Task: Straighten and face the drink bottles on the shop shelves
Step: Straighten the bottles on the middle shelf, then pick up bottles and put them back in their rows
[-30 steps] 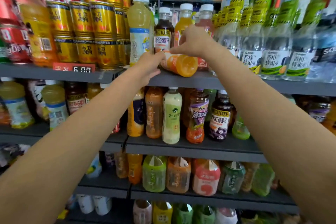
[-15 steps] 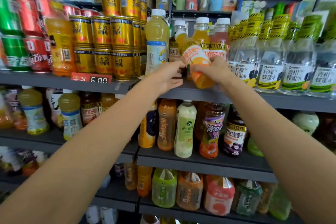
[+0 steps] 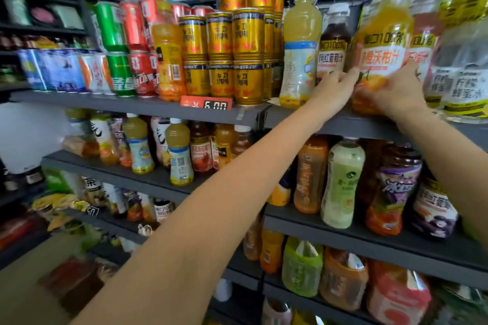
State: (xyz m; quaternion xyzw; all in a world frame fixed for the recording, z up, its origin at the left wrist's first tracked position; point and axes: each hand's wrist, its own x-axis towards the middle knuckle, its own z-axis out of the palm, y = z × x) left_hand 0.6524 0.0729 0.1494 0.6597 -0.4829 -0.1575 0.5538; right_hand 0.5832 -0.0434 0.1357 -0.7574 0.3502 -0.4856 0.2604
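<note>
An orange juice bottle (image 3: 383, 42) with a white cap stands upright at the front of the top shelf (image 3: 158, 107), its label facing me. My left hand (image 3: 334, 88) touches its lower left side and my right hand (image 3: 396, 90) cups its lower right side. A dark grape juice bottle (image 3: 334, 42) stands just left of it, a pale yellow bottle (image 3: 299, 47) further left, and a pink juice bottle (image 3: 425, 34) to its right. The orange bottle's base is hidden behind my hands.
Stacked gold cans (image 3: 232, 47) and red and green cans (image 3: 126, 47) fill the top shelf's left part, above a price tag (image 3: 207, 103). Clear honey-water bottles (image 3: 464, 66) crowd the right. Lower shelves (image 3: 369, 240) hold rows of juice and tea bottles.
The orange bottle went from lying on its side to tilted, and now stands upright between both hands. The view has shifted left and closer to the shelf.
</note>
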